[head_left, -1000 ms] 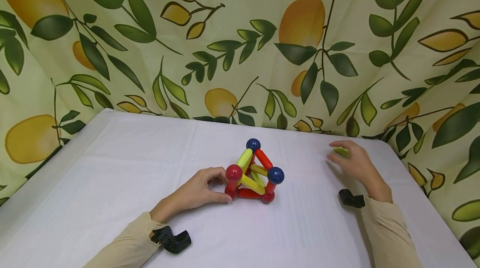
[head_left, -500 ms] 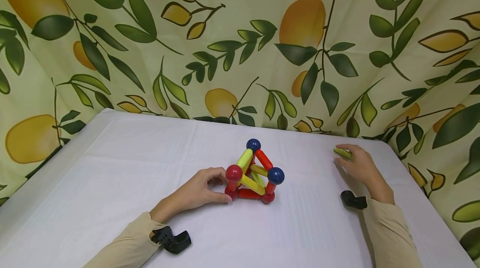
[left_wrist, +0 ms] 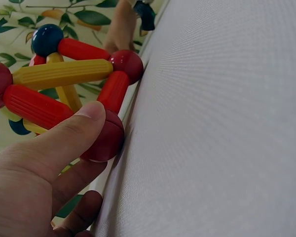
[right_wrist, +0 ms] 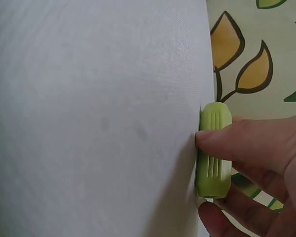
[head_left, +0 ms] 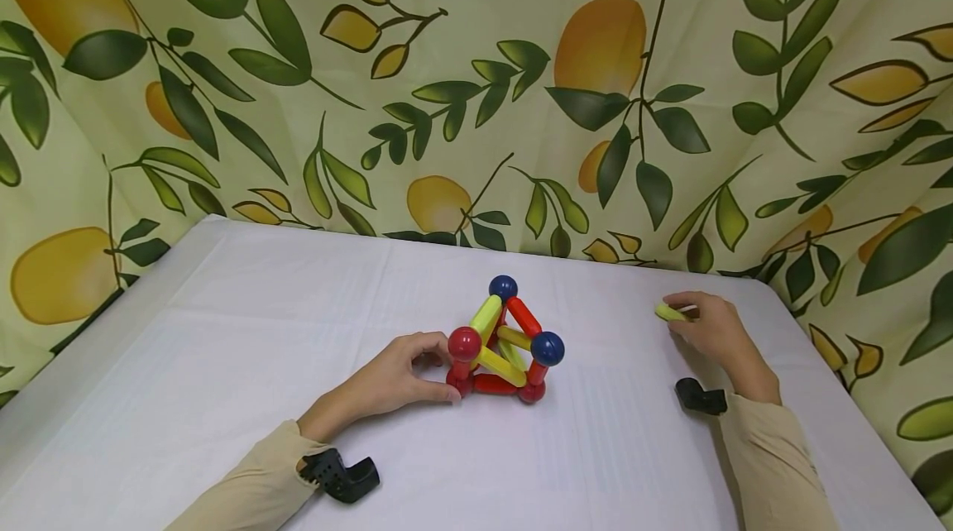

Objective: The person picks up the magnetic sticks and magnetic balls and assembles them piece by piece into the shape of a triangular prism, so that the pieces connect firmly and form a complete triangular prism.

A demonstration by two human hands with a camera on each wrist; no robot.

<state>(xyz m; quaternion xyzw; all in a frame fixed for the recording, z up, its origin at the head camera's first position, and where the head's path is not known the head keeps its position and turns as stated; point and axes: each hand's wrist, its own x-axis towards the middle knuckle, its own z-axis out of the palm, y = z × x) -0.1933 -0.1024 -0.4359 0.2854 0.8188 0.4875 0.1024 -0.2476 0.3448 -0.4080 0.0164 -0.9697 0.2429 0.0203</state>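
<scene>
A frame of coloured magnetic rods and balls (head_left: 500, 383) stands on the table near the middle of the head view. My left hand (head_left: 390, 374) holds its lower left red ball (left_wrist: 106, 140), with the thumb in front and fingers behind. Above that ball sits another red ball (head_left: 465, 344); blue balls (head_left: 547, 347) form the top and right corners. Well off to the right, my right hand (head_left: 715, 328) pinches a light green magnetic rod (right_wrist: 214, 173). In the right wrist view the thumb lies across the rod's ribbed side, close to the tabletop.
A white cloth covers the table (head_left: 298, 291). Behind it hangs a curtain (head_left: 476, 126) printed with leaves and fruit, reaching down to the far table edge. Black wrist cameras (head_left: 340, 475) are strapped over both sleeves.
My right hand has shifted slightly toward me, and the green rod in it has turned, its end now pointing left past the fingertips. The left hand and the frame have not moved.
</scene>
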